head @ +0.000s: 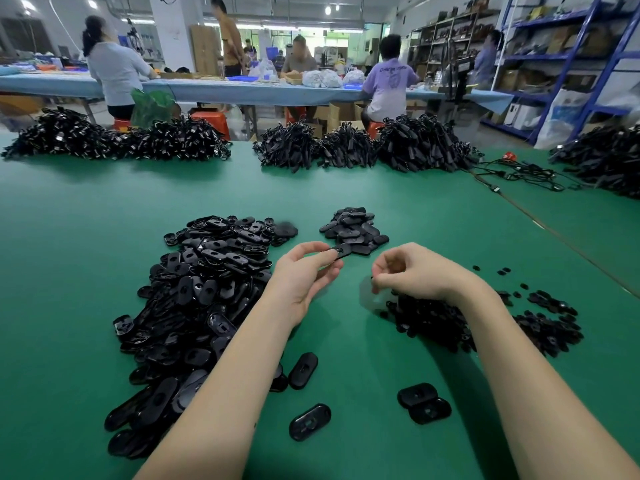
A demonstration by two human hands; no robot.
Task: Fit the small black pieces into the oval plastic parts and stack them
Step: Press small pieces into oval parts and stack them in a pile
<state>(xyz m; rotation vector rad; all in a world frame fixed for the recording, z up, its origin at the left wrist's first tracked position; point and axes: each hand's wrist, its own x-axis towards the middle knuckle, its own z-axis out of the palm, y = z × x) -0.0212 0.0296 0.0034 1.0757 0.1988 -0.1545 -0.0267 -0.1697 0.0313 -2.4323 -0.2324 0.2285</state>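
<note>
Left hand [304,271] pinches with thumb and fingers; right hand [408,268] curled (contents unclear).

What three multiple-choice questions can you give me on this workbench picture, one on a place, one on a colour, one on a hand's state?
1. Where is the big heap of oval parts?
A. by the left forearm
B. by the right forearm
C. on the far blue table

2. What colour is the table mat?
A. grey
B. green
C. red

3. What is the left hand doing?
A. lying flat on the mat
B. hanging empty
C. pinching one oval part

Key: 1 A, the heap lies left of that arm; 2 B, the mat is green throughout; 3 C, the fingers and thumb close on the part's end.
</note>
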